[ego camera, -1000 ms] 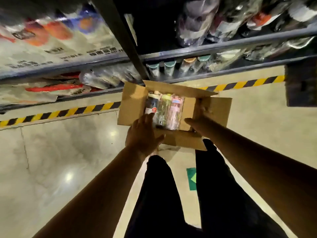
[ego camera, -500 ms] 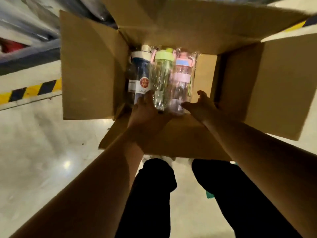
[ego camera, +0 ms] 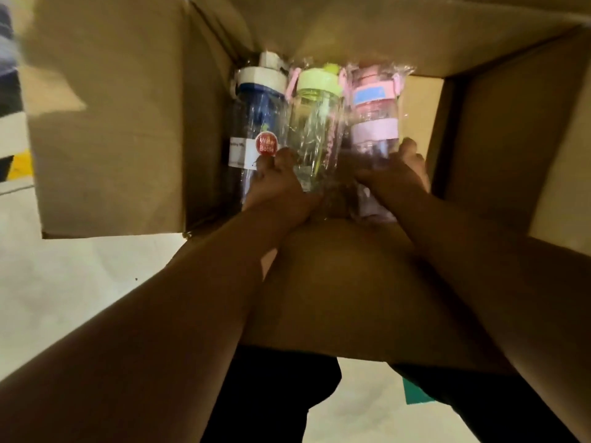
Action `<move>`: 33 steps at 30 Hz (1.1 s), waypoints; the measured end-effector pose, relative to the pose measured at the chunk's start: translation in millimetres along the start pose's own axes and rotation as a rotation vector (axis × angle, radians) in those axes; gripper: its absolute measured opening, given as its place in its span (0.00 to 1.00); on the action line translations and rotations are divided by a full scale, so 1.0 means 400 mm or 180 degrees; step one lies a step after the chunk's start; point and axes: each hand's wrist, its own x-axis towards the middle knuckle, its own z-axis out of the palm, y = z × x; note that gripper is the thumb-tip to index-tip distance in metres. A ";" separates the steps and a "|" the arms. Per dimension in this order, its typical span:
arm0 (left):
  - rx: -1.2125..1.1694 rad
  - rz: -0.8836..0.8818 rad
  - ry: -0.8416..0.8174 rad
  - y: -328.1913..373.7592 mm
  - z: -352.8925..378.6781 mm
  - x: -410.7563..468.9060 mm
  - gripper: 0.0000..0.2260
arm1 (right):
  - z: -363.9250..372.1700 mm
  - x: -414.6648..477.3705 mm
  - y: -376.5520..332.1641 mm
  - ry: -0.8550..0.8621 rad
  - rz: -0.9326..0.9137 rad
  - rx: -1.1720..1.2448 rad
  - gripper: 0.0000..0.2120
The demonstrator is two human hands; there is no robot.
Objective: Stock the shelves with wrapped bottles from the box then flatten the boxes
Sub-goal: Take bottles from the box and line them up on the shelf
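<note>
Inside the open cardboard box (ego camera: 112, 139), beside the blue bottle (ego camera: 256, 116), the left hand (ego camera: 278, 187) curls round the wrapped green bottle (ego camera: 315, 123) and the right hand (ego camera: 396, 177) grips the pink bottle (ego camera: 374, 116), with thumbs and bottle bases hidden in blur.

Both arms reach into the open cardboard box (ego camera: 112, 129), where three plastic-wrapped bottles lie side by side. The left hand (ego camera: 278, 183) curls its fingers in between the blue bottle (ego camera: 256, 123) and the green-lidded bottle (ego camera: 315, 123), gripping the green one. The right hand (ego camera: 396, 174) wraps round the pink bottle (ego camera: 374, 116).
</note>
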 end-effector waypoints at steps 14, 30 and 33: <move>-0.0711 -0.0761 0.0161 0.088 0.116 0.120 0.54 | -0.077 0.051 0.095 0.0146 0.0153 -0.0133 0.44; -0.2320 0.0203 0.0152 0.278 -0.416 -0.722 0.34 | -0.626 -0.805 -0.225 -0.0304 0.0057 0.1652 0.30; -0.2402 0.0377 0.0132 0.350 -0.544 -0.949 0.40 | -0.779 -1.026 -0.292 -0.0369 -0.0277 0.1913 0.18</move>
